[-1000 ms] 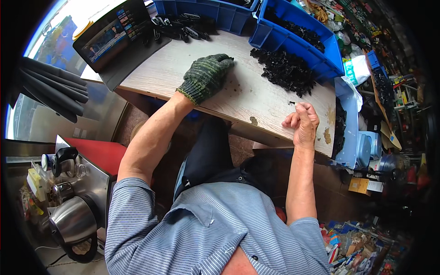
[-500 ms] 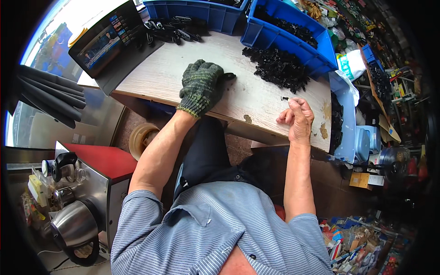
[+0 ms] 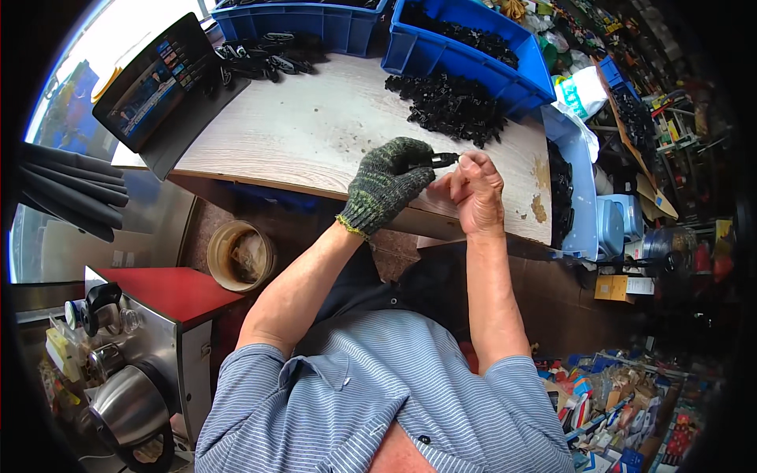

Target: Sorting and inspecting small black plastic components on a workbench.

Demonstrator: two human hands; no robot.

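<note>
My left hand [image 3: 384, 186], in a dark green knitted glove, is closed around a small black plastic piece [image 3: 445, 160], whose end sticks out past the fingers to the right. My bare right hand [image 3: 479, 189] meets that end with thumb and forefinger pinched together. Whatever lies between those fingertips is too small and covered to make out. Both hands are over the near part of the whitish wooden table [image 3: 292, 126]. Beyond them lies a heap of small black parts [image 3: 451, 106].
A blue crate [image 3: 473, 57] of black parts stands behind the heap, another blue crate [image 3: 296, 25] to its left. Longer black pieces [image 3: 272, 57] lie beside a tablet [image 3: 150, 87]. At right is a pale blue bin [image 3: 579, 189]; a bucket [image 3: 217, 252] stands below the table's edge.
My left hand has lifted from the tabletop and moved right with the black piece. My right hand has come left, so the two now meet. The small black bit at its fingertips no longer shows separately.
</note>
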